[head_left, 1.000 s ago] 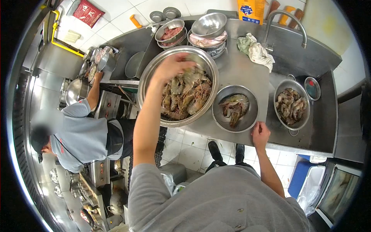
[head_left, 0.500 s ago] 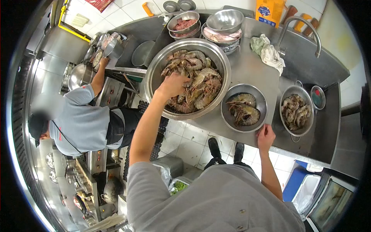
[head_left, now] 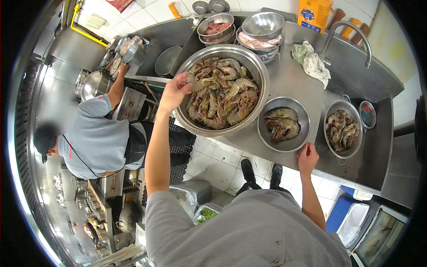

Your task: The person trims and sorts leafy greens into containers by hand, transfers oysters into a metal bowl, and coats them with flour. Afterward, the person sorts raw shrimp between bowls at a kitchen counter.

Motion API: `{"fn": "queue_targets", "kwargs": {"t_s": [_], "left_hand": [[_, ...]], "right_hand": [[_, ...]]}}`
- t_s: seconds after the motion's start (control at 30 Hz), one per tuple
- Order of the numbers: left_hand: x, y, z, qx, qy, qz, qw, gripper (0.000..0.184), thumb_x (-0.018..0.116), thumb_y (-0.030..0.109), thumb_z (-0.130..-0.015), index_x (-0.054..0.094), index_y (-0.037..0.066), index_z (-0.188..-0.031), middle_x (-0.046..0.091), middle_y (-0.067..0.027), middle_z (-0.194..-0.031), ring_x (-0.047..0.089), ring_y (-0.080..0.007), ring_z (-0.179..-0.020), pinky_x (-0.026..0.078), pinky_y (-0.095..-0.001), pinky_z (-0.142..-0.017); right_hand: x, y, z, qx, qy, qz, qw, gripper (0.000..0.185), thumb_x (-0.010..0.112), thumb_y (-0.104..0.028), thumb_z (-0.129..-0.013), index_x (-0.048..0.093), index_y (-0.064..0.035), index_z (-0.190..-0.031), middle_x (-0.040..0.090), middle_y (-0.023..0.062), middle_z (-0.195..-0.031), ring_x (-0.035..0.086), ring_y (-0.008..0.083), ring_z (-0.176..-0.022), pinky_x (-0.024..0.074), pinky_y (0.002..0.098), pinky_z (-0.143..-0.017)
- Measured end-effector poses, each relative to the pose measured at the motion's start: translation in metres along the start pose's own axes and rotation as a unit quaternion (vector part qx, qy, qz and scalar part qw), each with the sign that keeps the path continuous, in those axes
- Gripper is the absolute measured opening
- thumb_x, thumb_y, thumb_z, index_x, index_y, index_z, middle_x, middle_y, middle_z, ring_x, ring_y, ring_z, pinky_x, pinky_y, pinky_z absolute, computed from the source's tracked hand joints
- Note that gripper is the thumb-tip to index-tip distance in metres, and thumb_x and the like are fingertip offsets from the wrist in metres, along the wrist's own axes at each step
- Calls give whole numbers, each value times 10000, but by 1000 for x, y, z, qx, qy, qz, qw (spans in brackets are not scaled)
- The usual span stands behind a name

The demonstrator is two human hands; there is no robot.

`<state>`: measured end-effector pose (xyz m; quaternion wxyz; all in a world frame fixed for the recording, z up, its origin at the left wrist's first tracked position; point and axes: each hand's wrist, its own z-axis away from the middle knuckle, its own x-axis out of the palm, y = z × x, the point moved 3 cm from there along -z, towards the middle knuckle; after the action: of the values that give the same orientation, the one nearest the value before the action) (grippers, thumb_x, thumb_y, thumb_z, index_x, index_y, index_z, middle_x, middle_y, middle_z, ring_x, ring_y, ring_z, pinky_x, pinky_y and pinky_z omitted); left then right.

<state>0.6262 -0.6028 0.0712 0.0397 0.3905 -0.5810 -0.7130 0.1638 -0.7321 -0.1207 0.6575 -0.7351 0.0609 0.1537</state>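
Observation:
My left hand (head_left: 174, 92) is at the left rim of a large steel bowl (head_left: 263, 102) heaped with raw prawns (head_left: 222, 95). Its fingers are pinched on the end of one prawn (head_left: 191, 77). A smaller steel bowl (head_left: 291, 101), with a few prawns (head_left: 281, 124) side by side in it, stands to the right on the steel counter (head_left: 291, 82). My right hand (head_left: 308, 159) is closed at the counter's front edge, by the lower right of the smaller bowl. What its curled fingers grip is hidden.
A colander (head_left: 343, 154) of prawns stands in the sink (head_left: 371, 167) under a tap (head_left: 347, 26). Bowls of meat (head_left: 215, 29) and a cloth (head_left: 310, 62) are at the back. At left a co-worker (head_left: 95, 138) reaches toward pans.
My left hand has come up and left, from among the prawns to the large bowl's left rim, with a prawn in its fingers. My right hand stays by the smaller bowl.

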Motion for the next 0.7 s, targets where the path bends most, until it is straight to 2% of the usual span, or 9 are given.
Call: {"fn": "queue_targets", "kwargs": {"t_s": [0.07, 0.23, 0.33, 0.47, 0.57, 0.67, 0.7], "left_hand": [[4, 15, 12, -17, 2, 91, 996, 438, 583, 30, -906, 468, -20, -1326, 630, -111, -1142, 621, -159, -1003, 533, -276, -813], [46, 53, 37, -28, -68, 189, 979, 481, 573, 5, -905, 417, -16, -1360, 621, -122, -1172, 623, -178, -1016, 553, -278, -814], [80, 63, 37, -5, -117, 199, 973, 485, 574, 4, -904, 410, -28, -1360, 620, -131, -1175, 623, -181, -1021, 554, -268, -810], [82, 74, 30, -23, -123, 216, 968, 476, 588, 19, -906, 419, -29, -1348, 626, -128, -1168, 626, -170, -1015, 556, -259, -806], [97, 78, 30, -23, -136, 255, 957, 460, 589, 29, -910, 437, -10, -1343, 629, -121, -1165, 626, -175, -1017, 555, -259, -807], [128, 70, 35, -24, -195, 279, 940, 456, 586, 45, -918, 446, 22, -1352, 628, -98, -1176, 626, -175, -1015, 551, -275, -815], [135, 65, 36, -20, -197, 270, 942, 412, 604, 25, -894, 528, 44, -1299, 646, -135, -1145, 627, -172, -1012, 541, -287, -813]], "right_hand": [[-2, 3, 1, -6, 1, 15, 1000, 166, 567, -84, -926, 606, 31, -812, 543, 74, -556, 518, 101, -463, 405, 283, -447], [0, 12, 0, -18, 11, 18, 1000, 162, 572, -82, -921, 607, 28, -807, 536, 83, -550, 516, 106, -457, 391, 285, -452], [-1, 9, 0, -20, 5, 12, 1000, 161, 571, -83, -921, 606, 30, -812, 539, 86, -551, 516, 107, -458, 398, 288, -451], [-2, 3, 1, -14, 5, 4, 1000, 161, 570, -85, -922, 608, 29, -816, 541, 71, -558, 520, 101, -470, 402, 283, -448], [-1, 4, 1, -6, -1, 6, 1000, 167, 566, -92, -927, 607, 28, -819, 541, 57, -564, 527, 96, -477, 402, 277, -445], [-1, -3, 2, 9, -7, -11, 1000, 177, 556, -97, -936, 603, 28, -819, 537, 45, -569, 521, 92, -475, 399, 272, -445], [-1, -4, 2, 2, -9, -9, 1000, 181, 551, -97, -939, 600, 29, -819, 536, 43, -570, 517, 90, -474, 398, 271, -446]]}}
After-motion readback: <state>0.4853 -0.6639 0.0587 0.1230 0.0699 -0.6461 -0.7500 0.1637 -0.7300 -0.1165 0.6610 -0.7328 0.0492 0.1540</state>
